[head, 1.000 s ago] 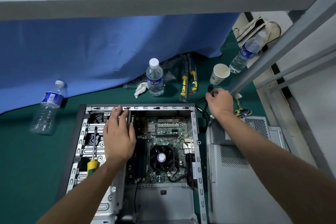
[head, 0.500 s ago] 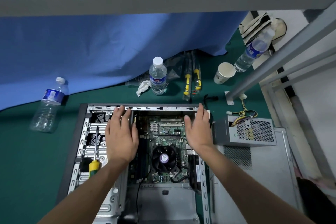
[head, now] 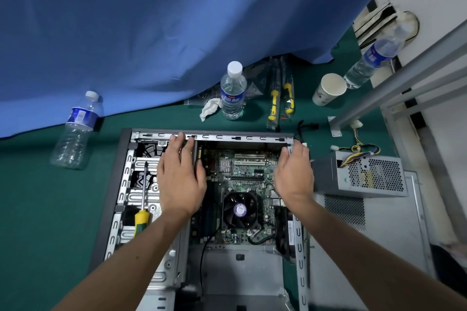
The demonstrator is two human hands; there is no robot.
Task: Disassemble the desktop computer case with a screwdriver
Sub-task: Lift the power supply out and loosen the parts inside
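The open grey metal desktop computer case lies on its side on the green table mat, side panel off, with the green motherboard and its black round cooling fan exposed. The left hand rests flat over the inner drive-bay wall, fingers straight and close together, fingertips touching the far top rail of the case. The right hand is likewise flat with straight fingers, set against the far right corner of the frame; neither hand holds anything.

The yellow-and-green-handled screwdriver lies unattended on the silver drive cage at the left of the case, shaft pointing away from the person (just left of the left wrist).

A grey perforated power supply unit with coloured wires sits outside the case to its right, on a grey metal side panel.

Beyond the case: an upright clear water bottle with blue label, a crumpled white tissue beside it, two yellow-handled tools in clear packaging, and a white paper cup. A second clear bottle lies tilted at far left against the blue cloth; a third lies at far right.
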